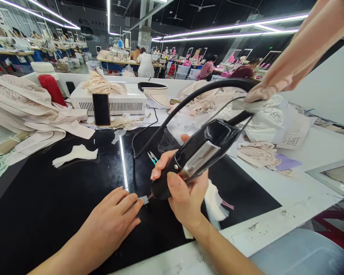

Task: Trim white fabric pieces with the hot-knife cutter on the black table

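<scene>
My right hand [186, 191] is wrapped round a black corded hand tool [200, 149] with a metal plate on its side. The tool is tilted, its narrow tip pointing down and left to the black work surface [60, 214]. At that tip lies a small greyish strip [144, 199]. My left hand [111, 217] holds the strip down, fingers close together; its other end is hidden under them. Teal-handled thread snips [152, 157] lie behind the tool. A white fabric piece [215, 200] rests to the right of my right hand, another white piece [76, 154] at far left.
Another person's arm [304, 53] reaches in from the upper right, its hand by the tool's thick cord [200, 86]. Beige fabric [31, 103] is heaped at left. A white vented box [123, 101] and a phone [101, 109] stand at the back. Lace pieces [258, 152] lie right.
</scene>
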Available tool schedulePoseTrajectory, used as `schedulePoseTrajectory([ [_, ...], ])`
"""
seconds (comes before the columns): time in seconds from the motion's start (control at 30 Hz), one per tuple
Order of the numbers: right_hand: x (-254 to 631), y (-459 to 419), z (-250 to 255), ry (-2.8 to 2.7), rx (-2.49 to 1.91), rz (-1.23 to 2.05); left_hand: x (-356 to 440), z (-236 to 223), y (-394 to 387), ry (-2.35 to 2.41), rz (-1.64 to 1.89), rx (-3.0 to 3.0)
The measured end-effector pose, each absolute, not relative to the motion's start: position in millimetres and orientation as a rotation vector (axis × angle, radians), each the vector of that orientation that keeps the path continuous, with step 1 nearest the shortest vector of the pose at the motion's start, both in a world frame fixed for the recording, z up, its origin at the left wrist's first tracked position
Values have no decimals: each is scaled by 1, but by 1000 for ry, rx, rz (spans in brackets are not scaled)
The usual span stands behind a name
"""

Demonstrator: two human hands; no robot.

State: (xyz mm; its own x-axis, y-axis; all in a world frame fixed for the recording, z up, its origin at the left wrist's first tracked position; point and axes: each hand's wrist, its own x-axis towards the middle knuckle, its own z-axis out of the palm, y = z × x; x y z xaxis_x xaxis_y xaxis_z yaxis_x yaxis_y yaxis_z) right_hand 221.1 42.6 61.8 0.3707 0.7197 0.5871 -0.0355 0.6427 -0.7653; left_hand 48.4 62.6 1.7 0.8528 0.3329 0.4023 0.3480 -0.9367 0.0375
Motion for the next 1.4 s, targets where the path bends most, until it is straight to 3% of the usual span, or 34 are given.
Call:
schedulePoseTrajectory([
  [0.57,216,33,82,-1151,-756,624,34,12,73,-532,-501,-3172],
  [0.9,164,50,79,-1155,-687,712,-39,4,68,-1172,-652,-3090],
  [1.4,138,60,68,-1176,-591,816,-27,1,59,-1341,-841,-3102],
])
